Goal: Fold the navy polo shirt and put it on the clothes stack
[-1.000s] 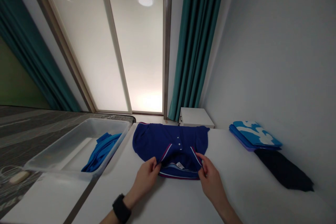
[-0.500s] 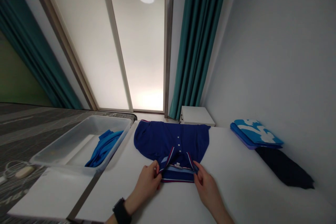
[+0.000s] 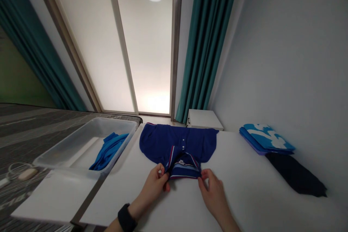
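A dark blue polo shirt (image 3: 168, 137) lies on the white table (image 3: 225, 203), its collar (image 3: 185, 170) toward me and its buttoned placket in the middle. Red and white stripes edge the collar. My left hand (image 3: 157, 181), below a black watch (image 3: 126, 219) on the wrist, pinches the collar's left corner between thumb and fingers. At the collar's right corner, my right hand (image 3: 212, 185) pinches the fabric with thumb and forefinger. The collar stands partly raised, with a small light label inside the neck.
On the left, a clear plastic bin (image 3: 73, 134) holds a bright blue garment (image 3: 110, 150). Folded blue-and-white clothes (image 3: 265, 137) lie at the right by the wall, with a dark folded garment (image 3: 296, 174) beside them. A white cabinet (image 3: 205, 119) stands behind the table.
The collar's near edge has shifted away from me and folded over more, its left side rising over the placket. Both hands keep hold of its corners.
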Action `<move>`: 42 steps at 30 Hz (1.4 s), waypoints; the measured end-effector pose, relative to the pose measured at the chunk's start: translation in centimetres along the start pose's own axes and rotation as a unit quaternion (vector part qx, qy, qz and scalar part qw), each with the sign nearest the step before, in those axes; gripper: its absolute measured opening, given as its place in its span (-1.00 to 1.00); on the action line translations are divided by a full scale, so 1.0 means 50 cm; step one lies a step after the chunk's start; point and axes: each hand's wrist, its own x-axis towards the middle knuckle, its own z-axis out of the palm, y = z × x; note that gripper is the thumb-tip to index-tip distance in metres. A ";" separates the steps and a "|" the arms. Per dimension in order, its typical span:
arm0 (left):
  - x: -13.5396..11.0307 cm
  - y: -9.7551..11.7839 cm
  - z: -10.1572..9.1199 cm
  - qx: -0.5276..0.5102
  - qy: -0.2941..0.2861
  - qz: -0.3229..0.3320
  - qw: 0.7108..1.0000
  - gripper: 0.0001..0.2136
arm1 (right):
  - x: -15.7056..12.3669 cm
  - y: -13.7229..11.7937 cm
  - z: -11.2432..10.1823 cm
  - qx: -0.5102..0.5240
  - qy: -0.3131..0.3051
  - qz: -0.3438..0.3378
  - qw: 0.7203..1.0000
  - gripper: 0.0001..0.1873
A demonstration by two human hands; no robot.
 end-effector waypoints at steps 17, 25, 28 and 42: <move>-0.017 -0.008 -0.013 0.407 0.029 0.124 0.905 -0.87 | 0.053 0.013 0.004 -0.048 -0.026 -0.023 0.998 -0.65; -0.023 0.005 -0.008 0.522 0.001 0.109 0.846 -0.87 | 0.052 0.011 -0.027 0.152 -0.062 0.045 0.985 -0.62; -0.023 0.007 -0.009 0.542 -0.014 0.116 0.832 -0.74 | 0.033 0.020 -0.043 0.013 -0.039 -0.048 0.998 -0.62; -0.009 0.037 0.004 0.617 0.000 0.253 0.746 -0.61 | 0.001 0.033 -0.036 -0.301 -0.038 -0.225 0.926 -0.52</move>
